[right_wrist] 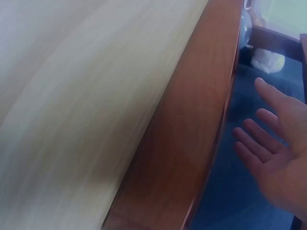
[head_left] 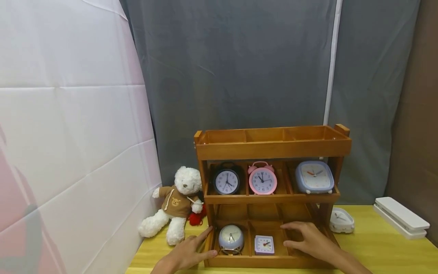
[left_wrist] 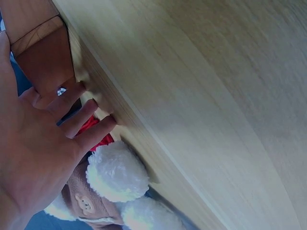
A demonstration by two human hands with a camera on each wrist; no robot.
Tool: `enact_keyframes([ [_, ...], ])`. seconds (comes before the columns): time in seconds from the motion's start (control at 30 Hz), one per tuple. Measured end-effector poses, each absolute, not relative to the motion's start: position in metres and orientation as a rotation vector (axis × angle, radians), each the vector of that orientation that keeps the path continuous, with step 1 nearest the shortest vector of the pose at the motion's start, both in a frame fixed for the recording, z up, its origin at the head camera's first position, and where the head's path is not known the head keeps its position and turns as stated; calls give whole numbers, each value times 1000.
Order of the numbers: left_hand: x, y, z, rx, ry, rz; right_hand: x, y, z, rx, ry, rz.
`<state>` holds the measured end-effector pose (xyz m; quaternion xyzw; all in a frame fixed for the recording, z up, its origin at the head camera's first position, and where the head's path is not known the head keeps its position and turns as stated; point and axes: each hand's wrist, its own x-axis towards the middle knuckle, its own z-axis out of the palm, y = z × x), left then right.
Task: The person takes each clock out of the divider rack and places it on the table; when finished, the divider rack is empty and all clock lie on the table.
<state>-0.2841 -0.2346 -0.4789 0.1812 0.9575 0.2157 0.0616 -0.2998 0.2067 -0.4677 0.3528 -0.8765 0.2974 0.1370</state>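
A wooden three-tier shelf (head_left: pixel 273 150) with compartments stands on the table. My left hand (head_left: pixel 186 253) lies at its lower left front corner, thumb by the front edge and fingers along the outer side. My right hand (head_left: pixel 309 239) is over the bottom tier's right compartment, fingers extended and holding nothing. On that tier a round blue-grey clock (head_left: pixel 231 239) sits at the left and a small lilac square clock (head_left: pixel 264 244) in the middle. Above them are a black round clock (head_left: pixel 226 181), a pink twin-bell alarm clock (head_left: pixel 262 179) and a blue rounded-square clock (head_left: pixel 315 177).
A white teddy bear (head_left: pixel 176 203) in a brown hoodie leans left of the shelf, with a red item (head_left: pixel 197 217) behind it. To the right lie a white clock (head_left: pixel 341 220) and a white flat folded device (head_left: pixel 401 217) on the yellow wood-grain table (head_left: pixel 386 255).
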Motion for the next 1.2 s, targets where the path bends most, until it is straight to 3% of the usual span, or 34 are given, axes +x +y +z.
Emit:
enact_keyframes([
  [0.53, -283, -236, -477, 570, 2907, 647, -320, 155, -488, 1151, -2590, 1032],
  [1.2, -283, -234, -482, 586, 2908, 656, -324, 148, -489, 1221, -2718, 981],
])
